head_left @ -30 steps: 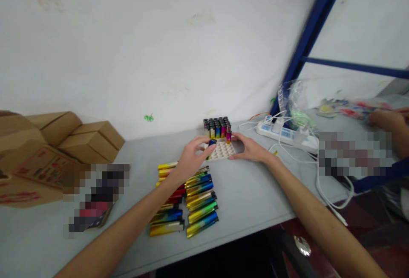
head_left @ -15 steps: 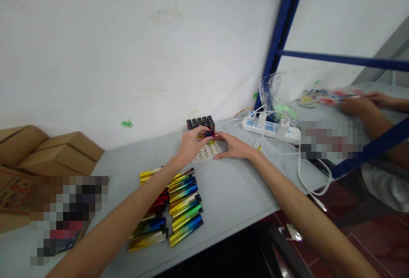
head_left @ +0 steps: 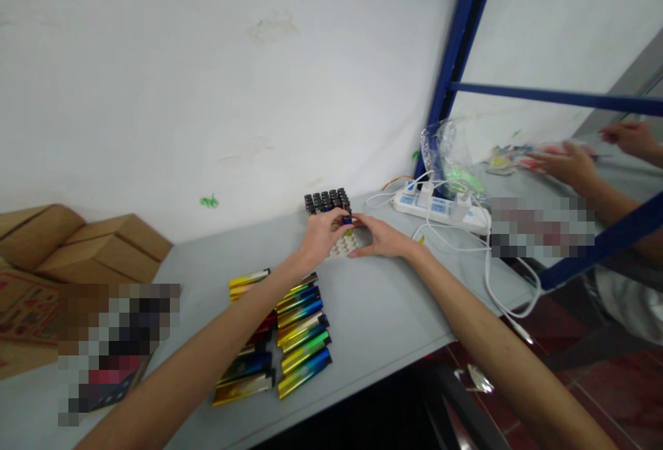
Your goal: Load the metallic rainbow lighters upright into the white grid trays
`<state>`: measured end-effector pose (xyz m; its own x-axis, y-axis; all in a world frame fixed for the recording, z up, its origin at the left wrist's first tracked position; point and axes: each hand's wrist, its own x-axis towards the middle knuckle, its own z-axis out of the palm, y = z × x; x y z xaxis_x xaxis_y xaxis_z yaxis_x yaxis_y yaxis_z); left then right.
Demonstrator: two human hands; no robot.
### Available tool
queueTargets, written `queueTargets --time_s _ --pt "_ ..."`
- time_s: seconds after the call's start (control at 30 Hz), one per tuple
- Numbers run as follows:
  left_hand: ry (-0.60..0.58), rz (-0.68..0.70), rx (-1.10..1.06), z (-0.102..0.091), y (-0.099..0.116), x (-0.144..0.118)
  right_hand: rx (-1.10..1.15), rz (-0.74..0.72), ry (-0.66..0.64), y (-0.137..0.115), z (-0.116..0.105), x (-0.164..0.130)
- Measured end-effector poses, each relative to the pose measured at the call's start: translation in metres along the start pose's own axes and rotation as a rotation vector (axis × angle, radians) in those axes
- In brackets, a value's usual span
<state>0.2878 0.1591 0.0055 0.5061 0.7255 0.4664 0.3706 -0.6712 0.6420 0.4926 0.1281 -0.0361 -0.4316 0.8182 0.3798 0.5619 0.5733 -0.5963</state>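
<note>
Left hand [head_left: 318, 236] pinching a dark lighter [head_left: 346, 218] over white tray [head_left: 344, 246], right hand [head_left: 380, 237] grip resting open beside tray, red print on cardboard box [head_left: 23, 305] unreadable

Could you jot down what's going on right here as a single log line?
left hand: pinching lighter at white tray | right hand: resting on tray edge | loose lighters: lying in rows on table

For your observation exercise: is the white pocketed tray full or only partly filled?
Partly filled: the white pocketed tray shows empty pockets in front; upright black-capped lighters fill only its back rows.
</note>
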Motion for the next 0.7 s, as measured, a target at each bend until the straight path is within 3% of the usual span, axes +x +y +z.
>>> queueTargets --time_s 0.17,0.37,0.5,0.7 --pt "-0.049 -0.027 0.006 0.002 -0.003 -0.001 0.031 0.006 -0.001 -0.001 0.0 0.001" --pt "0.019 -0.07 -0.042 0.001 0.002 -0.005 0.045 0.021 0.003 0.0 0.0 0.0" --pt "0.014 -0.077 0.074 -0.023 0.008 -0.02 0.059 0.031 -0.008 -0.001 -0.001 -0.001" --pt "-0.211 -0.117 0.393 -0.073 0.018 -0.062 0.044 0.045 -0.031 -0.002 -0.002 -0.001"
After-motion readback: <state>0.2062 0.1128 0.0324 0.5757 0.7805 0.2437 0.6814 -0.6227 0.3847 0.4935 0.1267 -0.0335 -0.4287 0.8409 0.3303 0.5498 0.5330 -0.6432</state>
